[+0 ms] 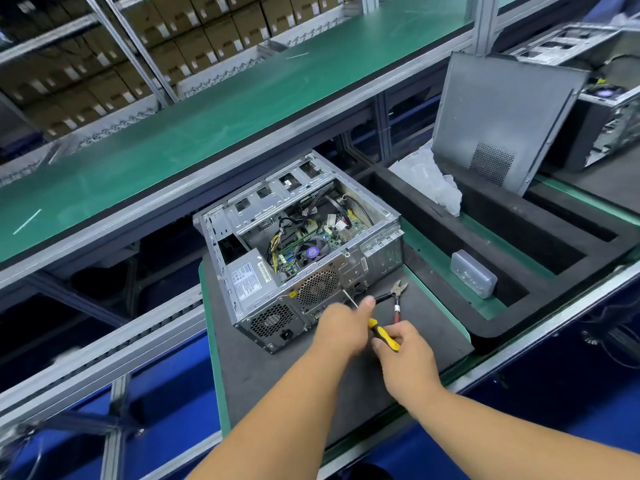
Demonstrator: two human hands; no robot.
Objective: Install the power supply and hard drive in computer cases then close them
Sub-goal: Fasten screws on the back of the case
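An open grey computer case (381,237) lies on its side on a dark mat (277,382), its rear panel toward me. The power supply (251,278) sits in the case's near left corner, label up. The motherboard and its cables show inside. My right hand (405,355) grips the yellow and black handle of a screwdriver (382,336), whose shaft points at the rear panel. My left hand (341,327) is at the shaft near the tip, thumb stretched along it. I cannot tell if it pinches the shaft. No hard drive is recognisable.
Red-handled cutters (394,299) lie on the mat right of the case. The case's side panel (498,119) leans upright at the right in a black foam tray (540,237) holding a clear plastic box (472,273) and plastic bags (427,181). A green shelf (207,116) runs above; another case (609,112) far right.
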